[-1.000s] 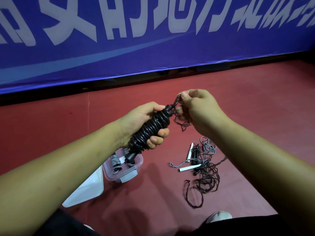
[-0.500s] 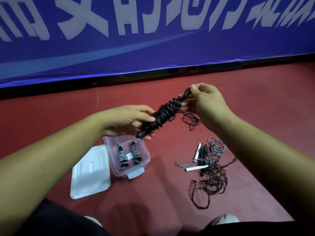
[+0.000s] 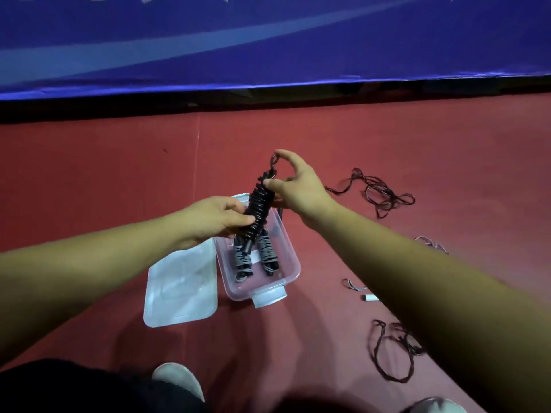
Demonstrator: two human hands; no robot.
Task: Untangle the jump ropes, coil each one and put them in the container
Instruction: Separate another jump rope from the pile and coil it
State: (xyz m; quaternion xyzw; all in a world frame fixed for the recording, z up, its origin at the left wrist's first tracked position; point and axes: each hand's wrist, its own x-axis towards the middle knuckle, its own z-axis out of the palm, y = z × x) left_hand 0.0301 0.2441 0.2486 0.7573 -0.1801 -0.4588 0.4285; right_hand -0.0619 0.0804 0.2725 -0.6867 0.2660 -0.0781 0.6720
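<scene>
On my feed the container [image 3: 293,272] sits on the floor [image 3: 89,174] at centre, with its lid [image 3: 179,287] lying flat just beside it at 9 o'clock. Two coiled ropes lie side by side in it, one [image 3: 242,260] toward 7 o'clock and the other [image 3: 268,253] toward 5. Above the container's far half, the wound bundle [image 3: 259,208] is tilted between both hands. The left hand [image 3: 214,222] grips its lower part from 9 o'clock, and the right hand [image 3: 298,186] pinches its top end from 3. A loose rope [image 3: 378,189] lies well apart at 2 o'clock. A tangle [image 3: 393,353] lies at 4, and what I take for a handle [image 3: 370,298] lies between it and the container. The banner [image 3: 268,40] stands behind everything at 12.
</scene>
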